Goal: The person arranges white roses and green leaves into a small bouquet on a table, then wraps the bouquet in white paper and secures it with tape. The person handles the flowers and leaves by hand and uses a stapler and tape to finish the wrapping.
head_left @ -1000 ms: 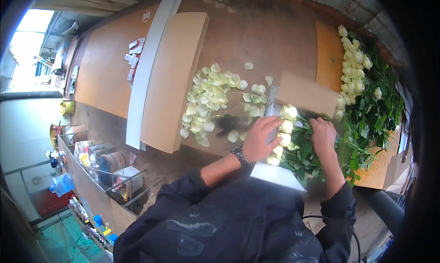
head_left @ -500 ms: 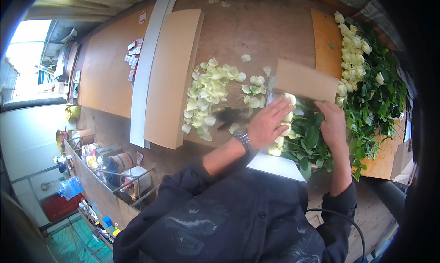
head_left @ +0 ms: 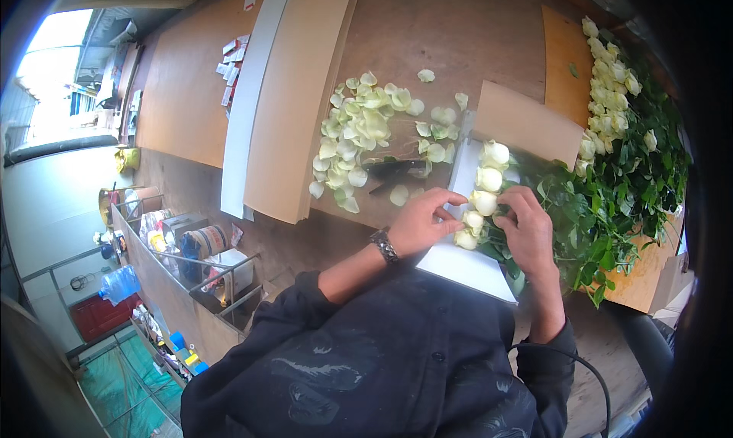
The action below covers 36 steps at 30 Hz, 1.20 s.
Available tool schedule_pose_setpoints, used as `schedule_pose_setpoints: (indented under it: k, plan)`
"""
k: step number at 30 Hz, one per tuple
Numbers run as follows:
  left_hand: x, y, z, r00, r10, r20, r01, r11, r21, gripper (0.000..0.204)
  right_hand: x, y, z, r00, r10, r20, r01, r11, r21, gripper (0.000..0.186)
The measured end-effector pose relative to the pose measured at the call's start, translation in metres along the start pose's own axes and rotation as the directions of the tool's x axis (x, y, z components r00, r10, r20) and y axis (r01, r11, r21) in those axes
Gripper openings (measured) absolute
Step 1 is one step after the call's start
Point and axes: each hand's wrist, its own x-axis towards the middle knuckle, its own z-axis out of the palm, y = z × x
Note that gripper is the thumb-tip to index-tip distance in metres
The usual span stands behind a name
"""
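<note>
Petals point(head_left: 355, 129) left of roses point(head_left: 483, 202)

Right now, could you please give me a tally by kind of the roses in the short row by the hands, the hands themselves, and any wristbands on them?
White roses in the row: 5 visible
Hands, left hand and right hand: 2
Dark wristband: 1
Total: 8
</note>
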Motion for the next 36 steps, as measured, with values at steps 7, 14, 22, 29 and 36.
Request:
schedule_pose_setpoints:
  k: [7,14,22,29,36]
  plan:
    - [0.008,-0.006,0.000,0.971,0.135,0.197,-0.143,0.989,0.031,0.045,0.000,0.015,0.011,0.999,0.030,-0.025,-0.030,1.000,0.001,0.030]
    - [0.022,0.000,-0.001,0.945,0.133,0.299,-0.163,0.983,0.079,0.041,0.002,0.021,0.015,0.998,-0.042,-0.038,0.042,0.999,0.013,0.031]
    - [0.011,0.001,-0.012,1.000,-0.012,0.008,0.013,0.995,-0.097,0.035,-0.003,0.011,-0.001,0.996,0.090,-0.003,-0.089,0.988,0.125,0.041]
    - [0.017,-0.006,0.001,0.960,0.236,-0.150,-0.260,0.950,-0.173,0.062,0.003,0.011,0.001,0.994,0.039,-0.100,-0.028,0.994,0.103,0.051]
    - [0.017,0.004,0.005,0.995,0.026,-0.100,-0.035,0.995,-0.095,0.062,0.003,0.010,0.002,0.992,-0.044,-0.120,0.042,0.999,-0.021,0.041]
